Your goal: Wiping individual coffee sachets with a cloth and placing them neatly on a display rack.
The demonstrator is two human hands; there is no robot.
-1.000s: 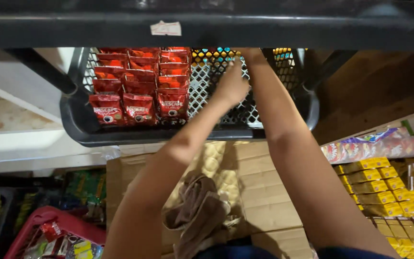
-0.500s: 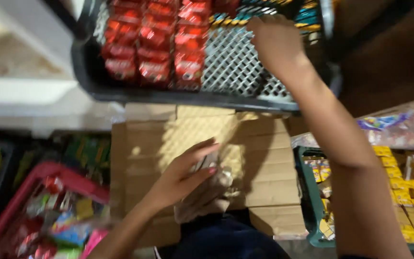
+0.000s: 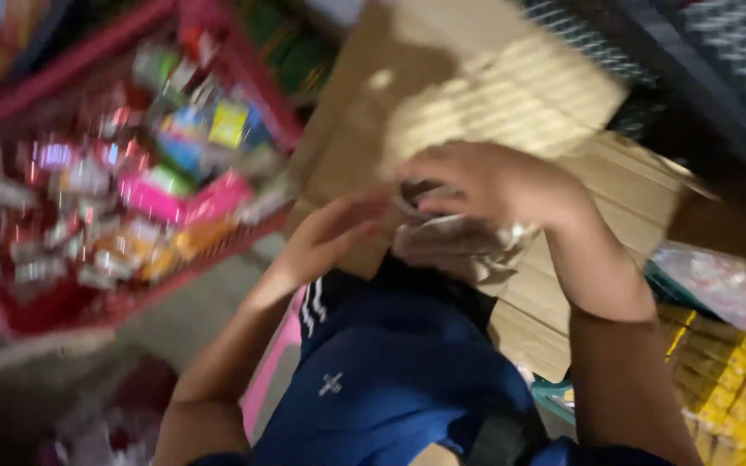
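Head view, one frame, strongly blurred.

Item 1: right hand (image 3: 485,185), reaching down across a cardboard box (image 3: 477,95). Its fingers (image 3: 429,173) are curled over the top of a crumpled brown wrapper (image 3: 464,246), seemingly gripping it; the blur hides the exact hold.

Item 2: left hand (image 3: 330,237), coming up from below to the wrapper's left edge. Its fingers (image 3: 364,211) lie extended and close together, touching or just short of the wrapper; I cannot tell whether they pinch it.

Item 3: the wrapper itself, a limp, creased bundle of paper or film, held against the front of the box, above the person's lap in blue shorts (image 3: 390,380).

Item 4: red basket (image 3: 243,69), to the left, full of small bright packets (image 3: 174,185). Item 5: yellow packets (image 3: 727,371), lower right. Item 6: black mesh crate (image 3: 692,52), upper right corner.

Risks, as judged. The wrapper is soft and looks held mainly from one side, so it could slip from the right hand and drop to the lap or the floor. If it holds anything, a tilt could spill it. A quick sweep of the left arm could knock the basket just beside it and scatter its packets.
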